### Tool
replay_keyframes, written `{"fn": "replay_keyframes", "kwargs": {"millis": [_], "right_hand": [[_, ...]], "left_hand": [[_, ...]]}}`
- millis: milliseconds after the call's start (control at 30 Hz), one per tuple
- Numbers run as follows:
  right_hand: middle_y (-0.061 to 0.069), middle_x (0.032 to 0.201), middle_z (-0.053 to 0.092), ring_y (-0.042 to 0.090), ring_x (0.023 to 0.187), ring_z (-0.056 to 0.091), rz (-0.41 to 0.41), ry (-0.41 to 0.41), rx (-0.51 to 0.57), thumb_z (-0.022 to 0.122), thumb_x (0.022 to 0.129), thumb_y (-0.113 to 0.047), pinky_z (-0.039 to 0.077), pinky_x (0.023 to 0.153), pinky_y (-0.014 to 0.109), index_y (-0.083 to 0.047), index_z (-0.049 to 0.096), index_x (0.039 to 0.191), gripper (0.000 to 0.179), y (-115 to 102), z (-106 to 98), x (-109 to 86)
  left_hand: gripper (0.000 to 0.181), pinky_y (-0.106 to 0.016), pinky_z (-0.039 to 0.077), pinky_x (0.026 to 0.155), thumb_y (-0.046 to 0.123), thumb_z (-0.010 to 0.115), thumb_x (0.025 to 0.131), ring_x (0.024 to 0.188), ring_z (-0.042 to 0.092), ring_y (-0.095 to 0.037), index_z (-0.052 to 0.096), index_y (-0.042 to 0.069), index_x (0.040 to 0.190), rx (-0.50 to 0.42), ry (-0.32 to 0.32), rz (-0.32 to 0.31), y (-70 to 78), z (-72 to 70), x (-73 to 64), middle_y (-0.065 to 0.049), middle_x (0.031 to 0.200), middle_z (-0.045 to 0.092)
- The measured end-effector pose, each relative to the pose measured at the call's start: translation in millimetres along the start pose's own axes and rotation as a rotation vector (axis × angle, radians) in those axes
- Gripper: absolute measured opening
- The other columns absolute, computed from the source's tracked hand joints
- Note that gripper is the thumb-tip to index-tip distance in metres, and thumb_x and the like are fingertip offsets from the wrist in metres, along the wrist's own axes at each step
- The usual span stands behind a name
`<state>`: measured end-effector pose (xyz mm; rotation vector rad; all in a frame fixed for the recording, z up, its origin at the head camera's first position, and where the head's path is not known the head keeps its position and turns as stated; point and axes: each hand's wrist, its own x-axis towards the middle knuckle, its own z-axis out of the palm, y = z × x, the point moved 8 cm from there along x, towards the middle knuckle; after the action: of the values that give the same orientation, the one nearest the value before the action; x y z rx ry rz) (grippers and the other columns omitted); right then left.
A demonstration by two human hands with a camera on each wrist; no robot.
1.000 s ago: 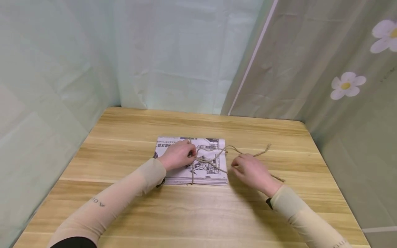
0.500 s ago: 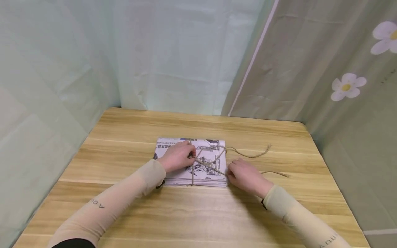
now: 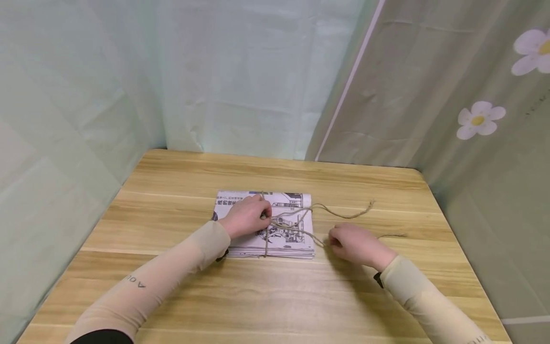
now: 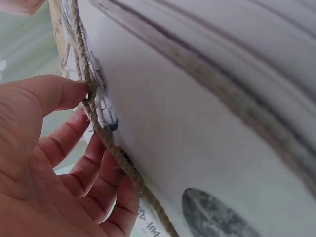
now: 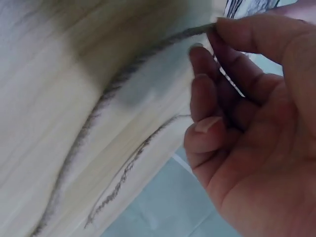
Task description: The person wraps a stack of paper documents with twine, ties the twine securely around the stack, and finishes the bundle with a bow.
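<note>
A folded newspaper stack (image 3: 290, 244) lies on the table, with brown twine (image 4: 118, 153) running across it. My left hand (image 3: 246, 216) rests over the top of the stack; in the left wrist view its thumb and index finger pinch the twine where strands meet, and the other fingers curl behind the cord. To the right of the stack, my right hand (image 3: 358, 243) pinches one twine strand (image 5: 111, 89) between thumb and forefinger, its other fingers loosely bent. That strand's tail sticks out beyond the hand. The meeting point of the strands is partly hidden by my left fingers.
A second loose twine end (image 3: 347, 217) curves over the table right of the stack, its tip frayed. The wooden table (image 3: 275, 296) is bordered by a pale curtain (image 3: 253, 95) behind and a flowered curtain (image 3: 515, 200) on the right.
My right hand moved left to the stack's edge and took the strand, then drew back right with it. The strands over the newspaper shifted. My left hand has stayed in place.
</note>
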<state>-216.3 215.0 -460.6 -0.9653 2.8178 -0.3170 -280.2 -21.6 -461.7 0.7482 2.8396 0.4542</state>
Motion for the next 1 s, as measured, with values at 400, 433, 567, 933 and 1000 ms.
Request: {"fn": "replay_keyframes", "kwargs": {"millis": [400, 433, 567, 933, 1000], "right_hand": [[0.002, 0.106, 0.068, 0.022, 0.094, 0.067, 0.102, 0.198, 0.127, 0.070, 0.096, -0.009, 0.057, 0.085, 0.042, -0.010, 0.070, 0.110, 0.014, 14.6, -30.4, 40.2], [0.003, 0.108, 0.068, 0.023, 0.096, 0.067, 0.110, 0.205, 0.133, 0.069, 0.096, -0.009, 0.056, 0.086, 0.043, -0.010, 0.070, 0.111, 0.016, 17.1, -30.6, 45.2], [0.006, 0.116, 0.068, 0.026, 0.108, 0.064, 0.121, 0.211, 0.125, 0.068, 0.095, -0.006, 0.053, 0.095, 0.045, -0.010, 0.068, 0.116, 0.022, 25.2, -25.5, 66.2], [0.007, 0.101, 0.069, 0.027, 0.096, 0.063, 0.163, 0.231, 0.138, 0.067, 0.095, -0.007, 0.053, 0.088, 0.044, -0.006, 0.068, 0.111, 0.016, 36.6, -13.6, 90.8], [0.007, 0.101, 0.068, 0.027, 0.097, 0.063, 0.162, 0.277, 0.148, 0.066, 0.097, -0.008, 0.052, 0.089, 0.044, -0.006, 0.071, 0.108, 0.012, 38.3, -17.2, 93.7]], "left_hand": [[0.039, -0.040, 0.049, 0.094, 0.028, 0.071, 0.096, 0.108, 0.055, -0.022, 0.067, 0.015, 0.132, 0.098, 0.078, 0.222, 49.0, -9.1, -5.8, -0.004, 0.120, 0.062], [0.037, -0.039, 0.048, 0.095, 0.029, 0.070, 0.096, 0.107, 0.055, -0.021, 0.068, 0.017, 0.131, 0.112, 0.060, 0.261, 57.7, -4.6, -6.4, -0.002, 0.120, 0.063], [0.042, -0.038, 0.046, 0.104, 0.031, 0.068, 0.097, 0.118, 0.056, -0.021, 0.065, 0.019, 0.137, 0.211, -0.009, 0.406, 89.7, 17.9, -10.1, 0.000, 0.131, 0.063], [0.028, -0.033, 0.048, 0.093, 0.030, 0.055, 0.107, 0.113, 0.058, -0.018, 0.070, 0.028, 0.130, 0.364, 0.045, 0.560, 126.1, 48.1, -14.1, 0.005, 0.120, 0.067], [0.023, -0.031, 0.047, 0.087, 0.030, 0.058, 0.105, 0.103, 0.057, -0.016, 0.074, 0.028, 0.122, 0.358, 0.068, 0.559, 127.0, 46.1, -14.3, 0.006, 0.108, 0.067]]}}
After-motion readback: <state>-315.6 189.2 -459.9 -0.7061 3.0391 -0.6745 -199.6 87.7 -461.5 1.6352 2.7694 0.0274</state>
